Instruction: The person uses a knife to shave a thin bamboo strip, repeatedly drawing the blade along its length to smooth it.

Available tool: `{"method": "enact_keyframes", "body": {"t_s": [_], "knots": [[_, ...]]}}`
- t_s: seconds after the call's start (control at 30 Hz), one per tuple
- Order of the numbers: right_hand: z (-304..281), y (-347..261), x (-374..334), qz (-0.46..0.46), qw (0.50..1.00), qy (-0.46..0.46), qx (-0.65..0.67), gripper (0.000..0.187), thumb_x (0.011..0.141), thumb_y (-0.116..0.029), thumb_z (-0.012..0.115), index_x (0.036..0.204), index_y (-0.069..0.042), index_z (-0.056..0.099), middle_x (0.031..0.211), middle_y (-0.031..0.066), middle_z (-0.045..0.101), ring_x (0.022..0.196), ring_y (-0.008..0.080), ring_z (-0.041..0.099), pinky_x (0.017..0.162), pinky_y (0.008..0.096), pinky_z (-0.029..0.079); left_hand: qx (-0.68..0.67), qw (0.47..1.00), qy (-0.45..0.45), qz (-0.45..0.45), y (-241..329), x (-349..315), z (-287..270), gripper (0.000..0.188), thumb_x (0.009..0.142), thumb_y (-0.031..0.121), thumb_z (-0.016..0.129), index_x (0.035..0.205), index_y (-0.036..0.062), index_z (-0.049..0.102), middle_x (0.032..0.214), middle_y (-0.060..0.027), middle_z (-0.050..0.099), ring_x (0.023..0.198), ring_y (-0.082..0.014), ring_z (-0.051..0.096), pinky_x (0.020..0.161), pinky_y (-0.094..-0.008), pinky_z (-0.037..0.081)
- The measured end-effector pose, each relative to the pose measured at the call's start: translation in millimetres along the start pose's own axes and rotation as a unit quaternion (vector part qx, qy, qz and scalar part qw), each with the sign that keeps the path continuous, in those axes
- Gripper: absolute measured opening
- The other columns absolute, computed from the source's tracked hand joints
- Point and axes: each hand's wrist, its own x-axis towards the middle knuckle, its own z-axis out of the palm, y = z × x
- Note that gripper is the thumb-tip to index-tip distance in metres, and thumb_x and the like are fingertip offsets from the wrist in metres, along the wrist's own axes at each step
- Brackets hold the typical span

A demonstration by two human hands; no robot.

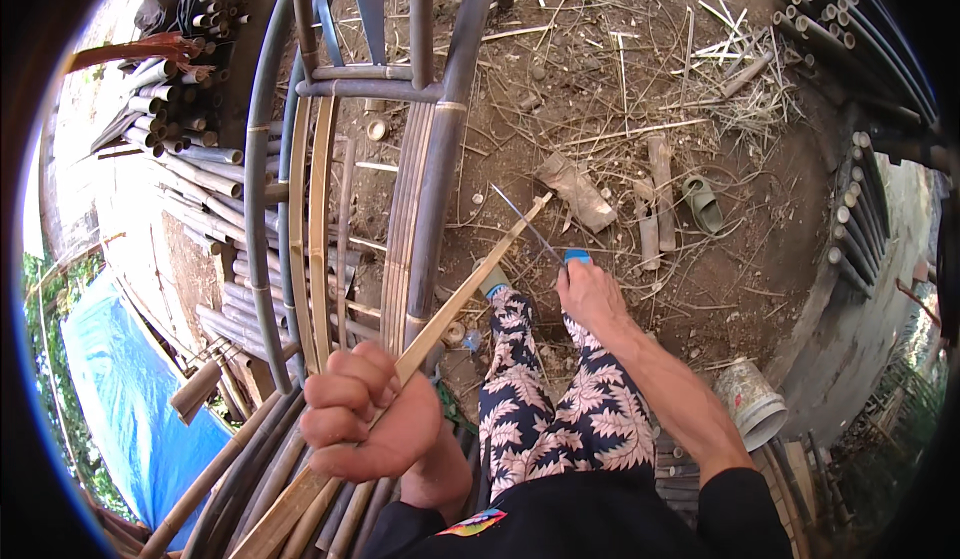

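Note:
My left hand is closed in a fist round a long, pale split bamboo strip. The strip slants from the lower left up to its narrow far end near the middle of the view. In my right hand is a knife, its long thin blade pointing forward and left. The blade lies close to the strip's far end; whether they touch I cannot tell. My right fingers hide the handle. Left of the strip stands a dark bamboo frame with slats.
Cut bamboo poles are stacked at the left, near a blue tarp. Shavings and wood blocks litter the dirt floor. A green slipper lies there. At the right are a dirty white bucket and more poles.

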Motion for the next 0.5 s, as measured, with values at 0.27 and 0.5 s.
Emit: {"method": "enact_keyframes", "body": {"t_s": [0.27,0.5], "knots": [[66.2,105.4,73.2,0.075,0.995,-0.050,-0.050,0.021,0.089,-0.024,0.056,0.085,-0.003,0.057,0.079,0.0205,0.065,0.070,0.0396,0.066,0.067,0.0488,0.054,0.019,0.998,-0.060,-0.029,-61.1,-13.0,-31.6,0.052,0.093,0.056,0.051,0.069,0.0130,0.033,0.066,0.0002,0.032,0.053,-0.0098,0.034,0.047,-0.0223,0.029],[188.5,130.1,157.7,-0.205,0.969,0.091,0.104,0.022,0.091,-0.024,0.053,0.088,-0.003,0.057,0.076,0.0204,0.064,0.067,0.0386,0.065,0.061,0.0465,0.054,-0.003,0.999,-0.042,-0.004,-120.3,-43.8,-49.0,0.048,0.091,0.054,0.049,0.066,0.0147,0.037,0.063,0.0041,0.032,0.052,-0.0086,0.031,0.046,-0.0220,0.025]]}}
